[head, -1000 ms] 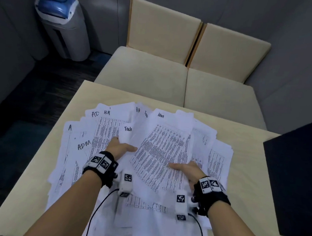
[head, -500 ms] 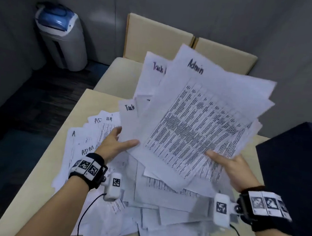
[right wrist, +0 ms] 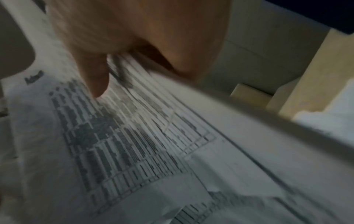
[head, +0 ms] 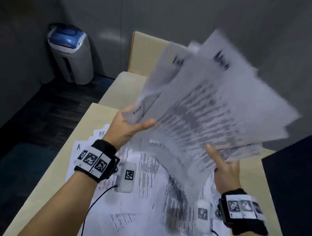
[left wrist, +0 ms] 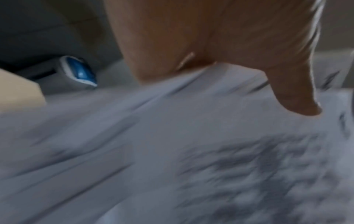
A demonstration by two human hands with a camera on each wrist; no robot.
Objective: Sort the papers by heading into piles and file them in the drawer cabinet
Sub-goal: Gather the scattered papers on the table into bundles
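A thick, fanned stack of printed papers [head: 216, 107] is lifted off the wooden table [head: 71, 142], blurred by motion, with handwritten headings at the top. My left hand [head: 131, 123] grips its left edge, thumb on top [left wrist: 295, 94]. My right hand [head: 220, 163] holds the lower right edge from beneath, thumb [right wrist: 95, 78] pressing the top sheet [right wrist: 134, 136]. More printed sheets [head: 147, 190] lie spread on the table under both wrists.
A dark cabinet [head: 297, 181] stands at the table's right side. A beige bench seat [head: 128, 83] with a back cushion sits beyond the table. A grey bin with a blue lid [head: 71, 54] stands on the dark floor at the far left.
Both hands have lifted the stack from the table, higher and further right than half a second ago. The sheets left on the table are now uncovered.
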